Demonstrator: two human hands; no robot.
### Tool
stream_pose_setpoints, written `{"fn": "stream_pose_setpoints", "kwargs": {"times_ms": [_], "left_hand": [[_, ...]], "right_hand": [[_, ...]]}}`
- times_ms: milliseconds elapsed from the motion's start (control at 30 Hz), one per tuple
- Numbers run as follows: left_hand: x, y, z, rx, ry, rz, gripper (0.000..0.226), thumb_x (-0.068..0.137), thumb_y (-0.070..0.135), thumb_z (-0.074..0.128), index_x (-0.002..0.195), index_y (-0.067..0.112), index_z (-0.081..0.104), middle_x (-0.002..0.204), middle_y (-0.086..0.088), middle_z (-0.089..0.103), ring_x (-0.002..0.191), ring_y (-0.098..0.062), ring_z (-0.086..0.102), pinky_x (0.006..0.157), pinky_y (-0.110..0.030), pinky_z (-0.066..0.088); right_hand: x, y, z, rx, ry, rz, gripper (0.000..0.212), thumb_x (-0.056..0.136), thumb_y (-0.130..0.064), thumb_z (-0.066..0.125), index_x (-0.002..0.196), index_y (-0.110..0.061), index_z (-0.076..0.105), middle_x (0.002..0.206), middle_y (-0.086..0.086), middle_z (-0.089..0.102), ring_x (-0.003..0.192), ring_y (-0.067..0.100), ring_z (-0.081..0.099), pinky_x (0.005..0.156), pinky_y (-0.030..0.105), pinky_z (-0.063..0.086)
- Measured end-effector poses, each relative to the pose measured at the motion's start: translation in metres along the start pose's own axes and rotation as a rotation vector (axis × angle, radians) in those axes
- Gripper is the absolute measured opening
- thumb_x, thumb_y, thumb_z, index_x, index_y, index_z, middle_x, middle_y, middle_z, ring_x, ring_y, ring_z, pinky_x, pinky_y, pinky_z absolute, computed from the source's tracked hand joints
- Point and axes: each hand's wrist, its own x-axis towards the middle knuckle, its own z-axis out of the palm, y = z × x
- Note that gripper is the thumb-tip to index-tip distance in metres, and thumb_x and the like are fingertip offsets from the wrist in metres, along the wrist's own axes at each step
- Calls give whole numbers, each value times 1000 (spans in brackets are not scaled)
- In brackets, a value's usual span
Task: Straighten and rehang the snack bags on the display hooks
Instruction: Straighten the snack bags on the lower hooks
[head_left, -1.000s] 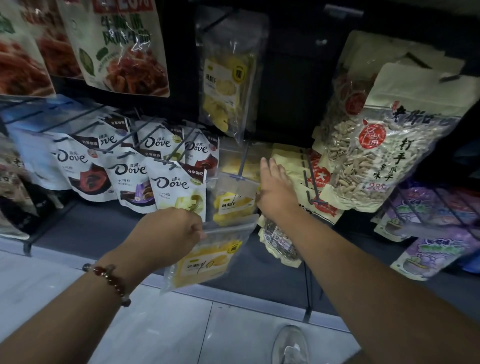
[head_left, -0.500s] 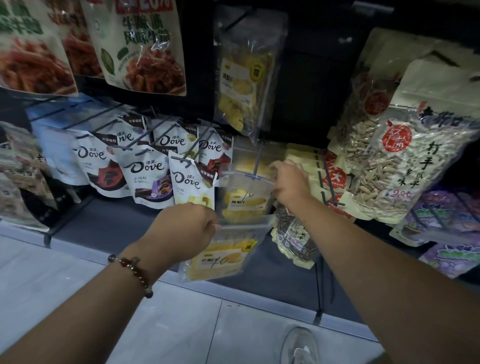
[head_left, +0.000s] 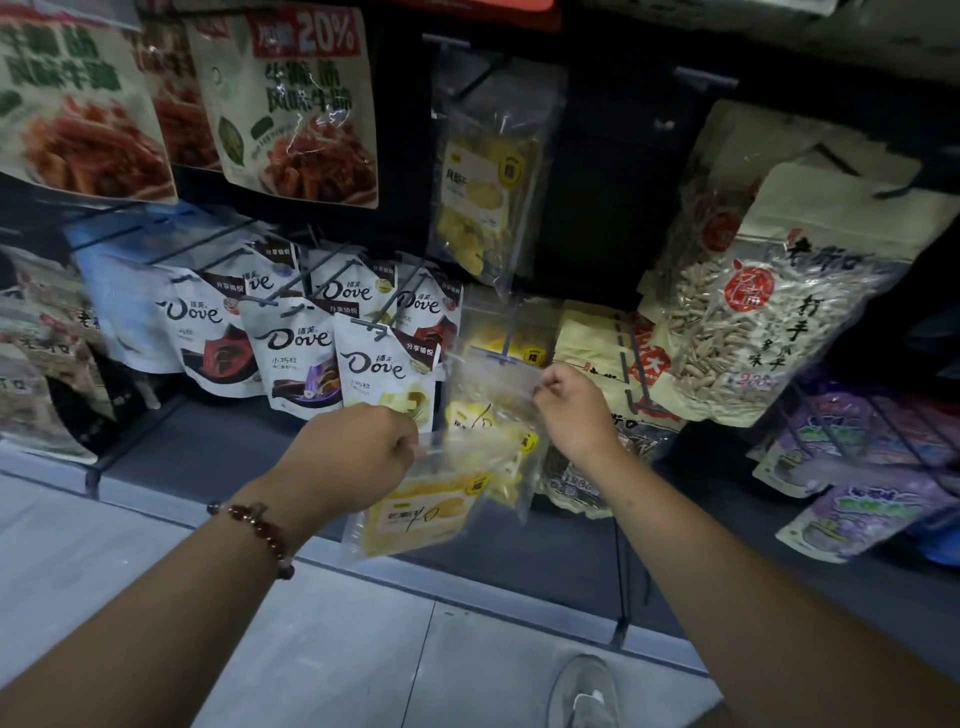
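My left hand (head_left: 358, 457) grips the top edge of a clear bag of yellow dried mango (head_left: 421, 512), which hangs tilted below the shelf row. My right hand (head_left: 571, 410) pinches the top right corner of a second clear mango bag (head_left: 488, 400) that hangs on a blue-grey display hook (head_left: 506, 338). The two bags overlap between my hands. More bags of the same kind sit behind on that hook. A larger clear bag of yellow dried fruit (head_left: 485, 192) hangs on a hook above.
White Dove chocolate pouches (head_left: 296, 348) hang in rows to the left. Sunflower seed bags (head_left: 769, 322) hang at the right, purple bags (head_left: 872, 467) lower right. Red snack bags (head_left: 296, 109) hang top left. A grey shelf edge (head_left: 363, 561) runs below, and a shoe (head_left: 584, 696) stands on the tiled floor.
My right hand has drawn back from behind the hook and now pinches the hanging bag's top corner. My left hand with the loose mango bag has risen slightly toward the hook.
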Motion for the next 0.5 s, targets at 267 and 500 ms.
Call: {"fn": "stream_pose_setpoints", "kwargs": {"times_ms": [267,500], "left_hand": [[-24,-4,-15,7,7,-15,21,95,34,48,94,30,68,86,6,66,81,-16,60,68,-28,47],[-43,-7,-26,-61,14,15,19,97,36,49,94,33,68,85,9,66,82,-11,60,69,-28,47]], "right_hand": [[-29,-20,-19,120,-42,81,16,97,-19,55,82,-18,60,86,-2,71,75,10,69,60,23,46],[-55,-27,-42,108,-70,4,13,97,-14,55,88,-11,64,79,-1,71,70,12,66,76,36,55]]}}
